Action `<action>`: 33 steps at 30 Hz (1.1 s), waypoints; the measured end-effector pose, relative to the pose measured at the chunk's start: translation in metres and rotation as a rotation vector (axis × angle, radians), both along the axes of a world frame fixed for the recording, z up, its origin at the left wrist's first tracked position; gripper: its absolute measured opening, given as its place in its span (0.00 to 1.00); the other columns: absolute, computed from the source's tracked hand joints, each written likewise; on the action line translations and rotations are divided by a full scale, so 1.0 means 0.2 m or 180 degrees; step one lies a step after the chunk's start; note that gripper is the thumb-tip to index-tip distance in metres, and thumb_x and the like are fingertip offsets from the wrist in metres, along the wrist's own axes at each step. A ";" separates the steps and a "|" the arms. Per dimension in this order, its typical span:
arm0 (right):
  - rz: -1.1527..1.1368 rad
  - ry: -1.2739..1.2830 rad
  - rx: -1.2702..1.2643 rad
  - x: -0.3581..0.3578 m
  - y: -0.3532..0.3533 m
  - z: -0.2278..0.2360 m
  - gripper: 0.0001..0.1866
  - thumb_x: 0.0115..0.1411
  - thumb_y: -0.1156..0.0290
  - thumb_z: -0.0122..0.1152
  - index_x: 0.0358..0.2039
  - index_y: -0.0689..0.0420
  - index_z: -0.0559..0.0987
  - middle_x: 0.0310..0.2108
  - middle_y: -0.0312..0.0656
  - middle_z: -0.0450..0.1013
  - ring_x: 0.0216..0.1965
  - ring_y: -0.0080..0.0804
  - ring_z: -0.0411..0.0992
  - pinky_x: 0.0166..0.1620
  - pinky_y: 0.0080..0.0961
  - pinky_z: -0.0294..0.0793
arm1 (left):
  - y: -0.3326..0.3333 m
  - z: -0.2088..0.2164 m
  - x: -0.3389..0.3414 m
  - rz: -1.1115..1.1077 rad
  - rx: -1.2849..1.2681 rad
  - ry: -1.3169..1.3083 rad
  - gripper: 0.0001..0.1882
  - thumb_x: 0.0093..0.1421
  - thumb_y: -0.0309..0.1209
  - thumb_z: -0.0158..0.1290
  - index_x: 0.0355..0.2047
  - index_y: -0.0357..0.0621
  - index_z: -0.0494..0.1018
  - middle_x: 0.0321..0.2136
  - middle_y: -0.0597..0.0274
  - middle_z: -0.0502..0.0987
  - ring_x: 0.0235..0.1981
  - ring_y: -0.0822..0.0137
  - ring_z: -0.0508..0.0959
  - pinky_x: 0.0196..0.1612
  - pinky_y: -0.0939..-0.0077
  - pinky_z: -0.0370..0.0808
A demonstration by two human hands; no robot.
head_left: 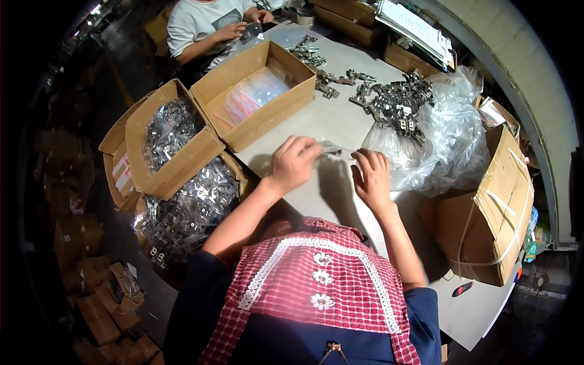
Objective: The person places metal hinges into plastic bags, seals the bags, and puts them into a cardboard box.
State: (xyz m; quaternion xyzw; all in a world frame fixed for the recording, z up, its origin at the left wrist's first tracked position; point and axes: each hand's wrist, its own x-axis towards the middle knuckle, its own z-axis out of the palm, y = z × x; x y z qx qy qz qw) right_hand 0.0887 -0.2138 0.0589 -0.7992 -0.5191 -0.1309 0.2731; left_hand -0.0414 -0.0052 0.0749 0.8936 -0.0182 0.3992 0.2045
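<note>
Over the grey table, a small clear plastic bag (331,146) with a dark metal piece in it is stretched between my two hands. My left hand (295,163) is closed on its left end, fingertips pinched together. At its right end my right hand (372,175) pinches the edge with thumb and fingers. Exactly what the metal piece is, I cannot make out. Beyond my right hand lies a heap of metal cabinet hinges (398,100), partly under a large crumpled clear plastic sheet (453,134). More loose hinges (308,52) lie farther back.
An open cardboard box (228,131) holding flat clear bags stands at the left table edge. Beside it, another carton (179,176) is filled with bagged metal parts. A strapped carton (486,213) sits at right. Across the table, a person (207,30) handles a clear bag.
</note>
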 end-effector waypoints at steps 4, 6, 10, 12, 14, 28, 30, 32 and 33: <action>0.0547 0.0304 0.0695 -0.07 0.13 0.32 0.22 0.54 0.71 0.66 0.49 0.60 0.72 0.50 0.49 0.70 0.53 0.50 0.67 0.61 0.47 0.61 | 0.01 0.21 0.00 -0.0180 -0.0220 -0.0138 0.06 0.52 0.19 0.57 0.32 0.40 0.77 0.33 0.56 0.77 0.33 0.53 0.77 0.35 0.64 0.75; 0.0835 0.0569 0.0694 -0.09 0.16 0.44 0.20 0.55 0.71 0.65 0.47 0.60 0.73 0.49 0.49 0.70 0.52 0.50 0.68 0.60 0.45 0.62 | -0.01 0.30 -0.02 -0.0461 -0.0118 -0.0036 0.07 0.51 0.18 0.56 0.31 0.39 0.76 0.32 0.55 0.77 0.32 0.52 0.77 0.34 0.64 0.75; 0.1383 0.0929 0.0606 -0.15 0.21 0.49 0.08 0.58 0.73 0.62 0.36 0.60 0.74 0.35 0.47 0.71 0.41 0.50 0.69 0.48 0.41 0.67 | -0.05 0.43 -0.12 -0.0479 -0.0142 -0.0042 0.06 0.49 0.19 0.55 0.29 0.38 0.75 0.29 0.55 0.76 0.29 0.52 0.77 0.32 0.64 0.75; 0.1496 0.0876 0.0691 -0.19 0.22 0.53 0.07 0.56 0.76 0.62 0.35 0.60 0.73 0.35 0.48 0.70 0.38 0.50 0.69 0.45 0.40 0.68 | -0.04 0.46 -0.18 -0.0433 -0.0180 -0.0046 0.06 0.50 0.19 0.56 0.30 0.38 0.75 0.28 0.54 0.76 0.29 0.51 0.77 0.32 0.63 0.75; 0.1668 0.0707 0.0654 -0.20 0.23 0.55 0.09 0.51 0.78 0.61 0.34 0.61 0.73 0.33 0.47 0.69 0.37 0.50 0.68 0.44 0.40 0.68 | -0.05 0.49 -0.22 -0.0509 -0.0359 0.0093 0.05 0.52 0.19 0.56 0.30 0.38 0.75 0.29 0.54 0.77 0.29 0.52 0.77 0.33 0.64 0.75; 0.0717 0.0925 0.1469 0.05 0.23 0.55 0.06 0.50 0.80 0.56 0.30 0.63 0.73 0.31 0.46 0.70 0.36 0.41 0.69 0.42 0.33 0.69 | 0.43 0.80 -0.63 0.1535 -0.1078 -0.0642 0.05 0.66 0.25 0.51 0.36 0.36 0.75 0.32 0.60 0.78 0.35 0.69 0.76 0.42 0.75 0.73; 0.0217 0.1253 0.1477 0.11 0.16 0.50 0.04 0.55 0.79 0.56 0.31 0.65 0.73 0.30 0.45 0.72 0.34 0.35 0.71 0.41 0.29 0.70 | 0.57 0.87 -0.75 0.1592 -0.1172 -0.1062 0.06 0.66 0.28 0.53 0.37 0.36 0.75 0.32 0.60 0.78 0.36 0.70 0.77 0.43 0.78 0.73; 0.0108 0.1510 0.1363 0.15 0.11 0.40 0.04 0.56 0.78 0.57 0.31 0.65 0.74 0.29 0.44 0.72 0.33 0.33 0.71 0.40 0.28 0.70 | 0.63 0.88 -0.77 0.2052 -0.0694 -0.0799 0.08 0.65 0.29 0.55 0.39 0.36 0.76 0.32 0.58 0.79 0.34 0.68 0.79 0.40 0.75 0.75; -0.0018 0.1775 0.1235 0.15 0.10 0.35 0.05 0.58 0.77 0.58 0.31 0.65 0.74 0.28 0.44 0.73 0.32 0.32 0.72 0.39 0.27 0.71 | 0.64 0.87 -0.72 0.2175 -0.0512 -0.0419 0.08 0.65 0.30 0.55 0.39 0.38 0.76 0.31 0.57 0.80 0.33 0.65 0.80 0.39 0.73 0.76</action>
